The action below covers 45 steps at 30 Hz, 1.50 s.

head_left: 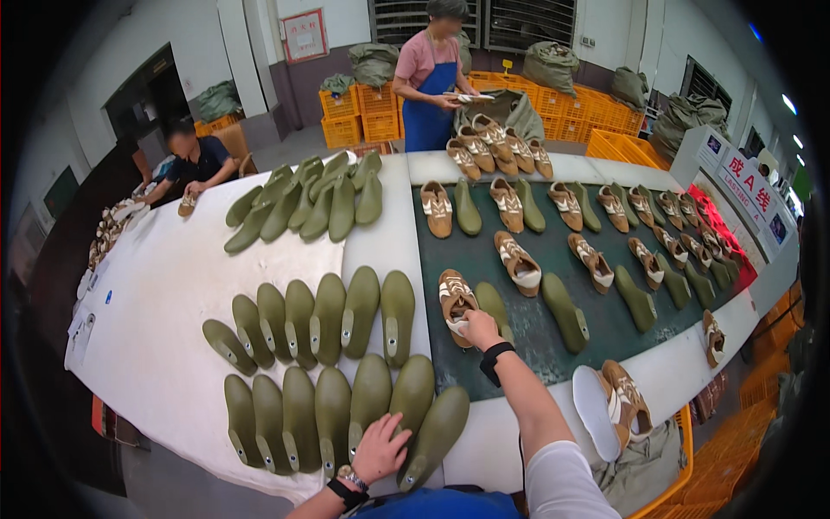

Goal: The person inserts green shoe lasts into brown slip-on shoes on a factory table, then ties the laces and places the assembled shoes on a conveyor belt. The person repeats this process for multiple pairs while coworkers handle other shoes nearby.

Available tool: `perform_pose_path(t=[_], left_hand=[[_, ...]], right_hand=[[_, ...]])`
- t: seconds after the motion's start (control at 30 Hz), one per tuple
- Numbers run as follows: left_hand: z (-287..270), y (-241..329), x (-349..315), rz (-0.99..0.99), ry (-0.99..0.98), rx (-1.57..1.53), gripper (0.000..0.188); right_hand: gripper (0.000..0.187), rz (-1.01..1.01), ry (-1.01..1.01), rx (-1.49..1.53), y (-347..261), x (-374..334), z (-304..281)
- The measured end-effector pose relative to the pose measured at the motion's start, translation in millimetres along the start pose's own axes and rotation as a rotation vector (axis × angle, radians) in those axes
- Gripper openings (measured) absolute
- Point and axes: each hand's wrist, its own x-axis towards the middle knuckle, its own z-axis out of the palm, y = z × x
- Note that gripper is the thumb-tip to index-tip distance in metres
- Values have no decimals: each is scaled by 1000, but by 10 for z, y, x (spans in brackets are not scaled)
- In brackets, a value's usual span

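Observation:
My right hand (481, 330) pinches the heel collar of a brown and white sneaker (456, 298), which lies on the dark green belt (527, 372). A green shoe last (491, 304) rests right beside that sneaker, partly behind my hand. My left hand (380, 446) lies with fingers spread over the near row of green lasts, touching a last (370, 389) near the row's right end. Just right of it, another last (435, 437) lies tilted. A further row of lasts (328, 316) stands behind, on the white table (164, 320).
More lasts (341, 208) are heaped at the table's far side. Sneakers and lasts alternate along the belt to the right. A person in a blue apron (430, 112) stands across; another person (194, 160) sits far left. Sneakers (627, 394) and a white oval piece (596, 411) lie on the near ledge.

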Motion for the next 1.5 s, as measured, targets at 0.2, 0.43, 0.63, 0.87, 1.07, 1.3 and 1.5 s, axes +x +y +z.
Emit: perform_pose_path(t=[0.2, 0.43, 0.63, 0.87, 1.07, 1.3, 1.5], left_hand=[[22, 20, 22, -7, 23, 28, 35], [80, 18, -3, 23, 71, 31, 34], [93, 14, -17, 53, 85, 13, 38], [100, -187, -207, -34, 135, 60, 55], [-257, -229, -237, -175, 123, -162, 41], [-1898, 618, 153, 329, -209, -854, 30], [-2060, 1919, 328, 1137, -639, -1155, 44]], right_hand=[[53, -78, 146, -77, 239, 117, 107], [45, 208, -35, -310, 608, -595, -206], [48, 160, -53, -304, 650, -768, -101], [67, 52, 172, -81, 725, -1277, -137], [40, -383, 213, 165, 551, -1961, 108], [28, -388, -39, 328, 146, -2608, 247], [30, -520, -139, -80, 1583, -2304, 1625]])
